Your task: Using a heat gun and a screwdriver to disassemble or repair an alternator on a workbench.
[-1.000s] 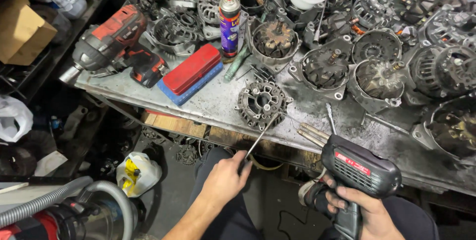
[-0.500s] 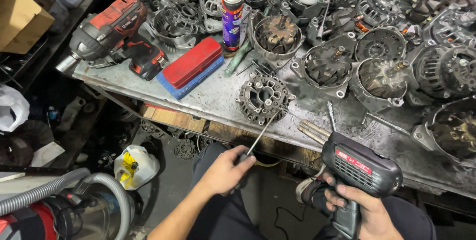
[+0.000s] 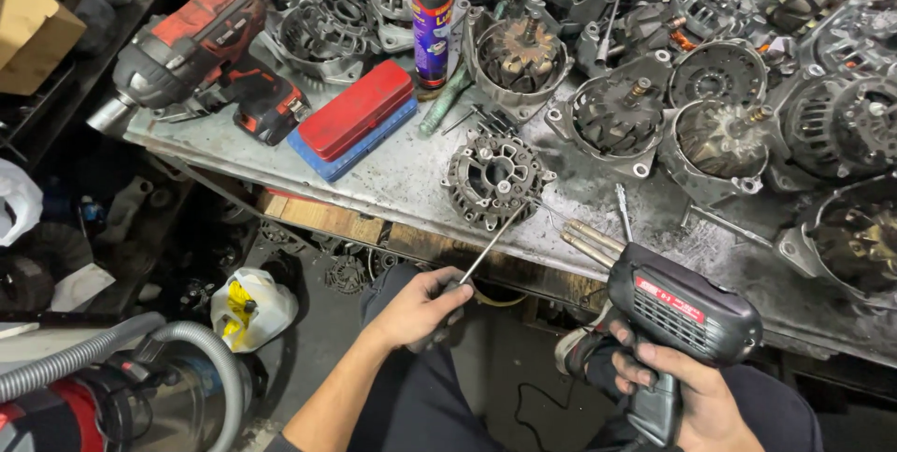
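Left hand (image 3: 419, 307) has a tight grip on a thin rod (image 3: 493, 242), tip touching the rectifier (image 3: 495, 176) at the desk (image 3: 392, 181) edge, 12 o'clock. Right hand (image 3: 682, 387) wraps the soldering gun (image 3: 687, 317). Rod could easily slip off; hot tip near fingers.

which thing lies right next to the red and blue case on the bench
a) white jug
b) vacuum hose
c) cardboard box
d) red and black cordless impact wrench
d: the red and black cordless impact wrench lies on the bench just left of the red and blue case, its battery end nearly touching the case.
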